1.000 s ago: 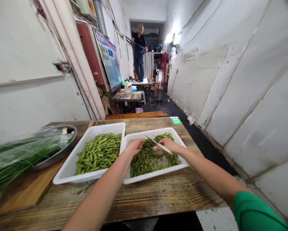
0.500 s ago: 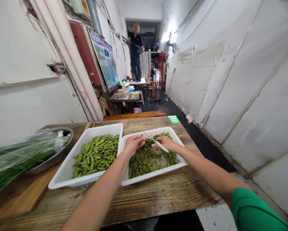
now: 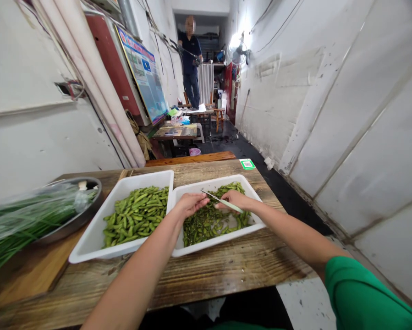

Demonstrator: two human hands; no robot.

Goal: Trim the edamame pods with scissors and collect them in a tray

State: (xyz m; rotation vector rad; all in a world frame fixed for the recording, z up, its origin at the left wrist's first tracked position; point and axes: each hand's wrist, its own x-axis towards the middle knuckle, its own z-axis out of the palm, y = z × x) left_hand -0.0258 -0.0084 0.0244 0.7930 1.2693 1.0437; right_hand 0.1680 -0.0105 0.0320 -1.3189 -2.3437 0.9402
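My right hand [image 3: 236, 200] is closed around scissors [image 3: 230, 205] with a pale green handle, their narrow metal blades pointing left toward my left hand. Fingers pinched together, my left hand [image 3: 191, 204] holds what looks like an edamame pod at the blade tips; the fingers mostly cover it. Both hands are above the right white tray [image 3: 222, 242], which holds loose edamame pods [image 3: 200, 229] and small trimmed bits. Close on the left, a second white tray [image 3: 101, 257] contains a heap of green edamame pods [image 3: 137, 215].
Bagged green leafy stalks [image 3: 37, 215] lie across a metal bowl [image 3: 101, 195] at the left, beside a wooden board [image 3: 37, 275]. A green code card [image 3: 247, 164] sits at the table's far edge. A person [image 3: 191, 64] stands at the back, holding a long object.
The view has tipped slightly, so the trays and table sit a little higher in the picture. The scissors have turned slightly flatter, their tips still at my left fingers.
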